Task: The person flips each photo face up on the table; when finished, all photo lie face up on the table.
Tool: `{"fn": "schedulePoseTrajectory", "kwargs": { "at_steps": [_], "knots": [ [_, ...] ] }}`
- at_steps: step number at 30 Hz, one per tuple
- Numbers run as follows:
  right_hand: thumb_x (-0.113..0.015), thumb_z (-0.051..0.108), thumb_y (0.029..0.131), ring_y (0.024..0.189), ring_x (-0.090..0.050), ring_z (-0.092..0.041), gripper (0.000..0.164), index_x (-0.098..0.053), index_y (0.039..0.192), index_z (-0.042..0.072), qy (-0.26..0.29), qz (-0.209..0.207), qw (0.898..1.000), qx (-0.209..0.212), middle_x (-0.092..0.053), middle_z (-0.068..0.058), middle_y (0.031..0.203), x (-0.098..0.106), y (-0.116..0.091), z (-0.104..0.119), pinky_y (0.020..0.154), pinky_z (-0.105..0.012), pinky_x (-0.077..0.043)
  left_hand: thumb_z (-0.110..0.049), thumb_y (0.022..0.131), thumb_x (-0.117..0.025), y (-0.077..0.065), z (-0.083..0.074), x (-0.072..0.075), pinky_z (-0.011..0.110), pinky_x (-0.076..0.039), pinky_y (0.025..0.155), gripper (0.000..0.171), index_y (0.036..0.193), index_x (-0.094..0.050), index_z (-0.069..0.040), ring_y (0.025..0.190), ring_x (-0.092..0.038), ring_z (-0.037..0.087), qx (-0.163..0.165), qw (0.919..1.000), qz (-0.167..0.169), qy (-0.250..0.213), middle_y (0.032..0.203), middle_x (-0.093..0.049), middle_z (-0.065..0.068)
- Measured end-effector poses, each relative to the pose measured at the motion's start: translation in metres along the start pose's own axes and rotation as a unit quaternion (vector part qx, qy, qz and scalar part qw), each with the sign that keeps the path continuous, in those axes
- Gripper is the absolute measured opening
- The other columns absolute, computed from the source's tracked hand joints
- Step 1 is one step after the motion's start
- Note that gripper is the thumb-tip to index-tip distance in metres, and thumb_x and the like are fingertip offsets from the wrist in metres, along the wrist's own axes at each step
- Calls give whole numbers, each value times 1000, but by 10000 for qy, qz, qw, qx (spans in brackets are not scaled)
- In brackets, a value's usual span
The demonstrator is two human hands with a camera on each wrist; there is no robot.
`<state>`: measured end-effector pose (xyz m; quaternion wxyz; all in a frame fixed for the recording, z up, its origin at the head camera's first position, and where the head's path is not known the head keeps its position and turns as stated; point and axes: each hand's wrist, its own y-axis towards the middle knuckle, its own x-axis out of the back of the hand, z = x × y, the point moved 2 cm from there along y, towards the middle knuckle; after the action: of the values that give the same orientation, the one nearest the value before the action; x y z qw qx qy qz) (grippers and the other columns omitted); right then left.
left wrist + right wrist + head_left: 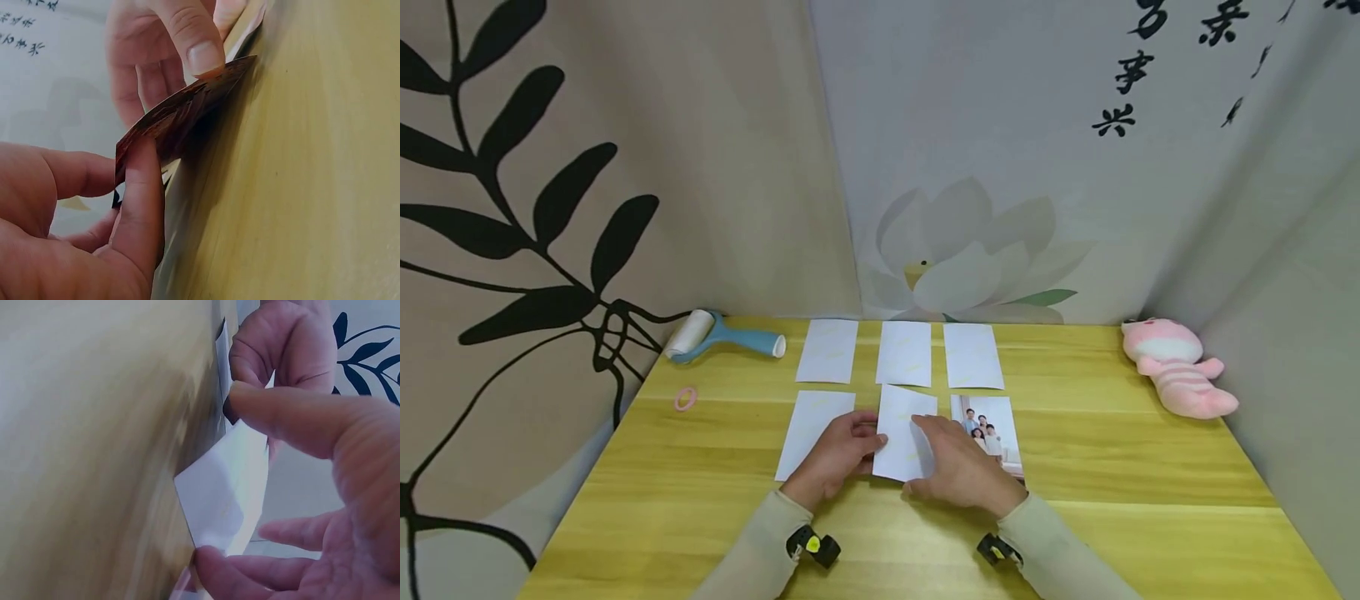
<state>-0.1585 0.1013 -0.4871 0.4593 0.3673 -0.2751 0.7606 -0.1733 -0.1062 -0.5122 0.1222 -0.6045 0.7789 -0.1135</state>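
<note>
A photo print, white back toward the head view, stands lifted and slightly bowed in the middle of the front row. My left hand pinches its left edge, the thumb on the white side. At its right side my right hand grips it between thumb and fingers. The left wrist view shows the dark printed face of this photo; the right wrist view shows its white back. Beside the right hand lies a family photo face up, partly covered by that hand. A white-backed print lies left of the left hand.
Behind, a row of white-backed prints lies on the wooden table. A blue-handled lint roller and a pink ring are at the left. A pink plush toy lies at the right edge, before curtains.
</note>
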Motion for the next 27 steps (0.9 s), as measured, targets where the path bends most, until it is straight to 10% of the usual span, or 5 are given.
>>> {"fn": "schedulePoseTrajectory", "kwargs": {
  "at_steps": [9, 20, 27],
  "knots": [
    [-84, 38, 90, 123, -66, -32, 68, -60, 146, 7, 111, -398, 9981, 451, -63, -13, 146, 7, -2, 7, 103, -48, -56, -7, 103, -65, -6, -7, 1, 34, -64, 74, 45, 146, -54, 3, 91, -74, 19, -273, 9994, 67, -224, 125, -70, 23],
    [-70, 34, 103, 102, -77, -20, 30, -74, 131, 23, 1755, -931, 9800, -68, -77, 3, 126, 23, 5, 17, 80, -35, -62, -21, 101, -74, -13, -23, -10, 41, -65, 82, 52, 149, -57, -11, 110, -73, 22, -686, 9971, 262, -198, 143, -63, 19],
    [-66, 35, 106, 86, -80, -29, 38, -69, 136, 11, 3310, -913, 9385, -360, -78, -11, 115, 30, 8, 21, 74, -38, -66, -22, 98, -77, -22, -37, -21, 39, -65, 79, 49, 145, -61, -17, 107, -73, 24, -1091, 9935, 293, 165, 149, -60, 12]
  ]
}}
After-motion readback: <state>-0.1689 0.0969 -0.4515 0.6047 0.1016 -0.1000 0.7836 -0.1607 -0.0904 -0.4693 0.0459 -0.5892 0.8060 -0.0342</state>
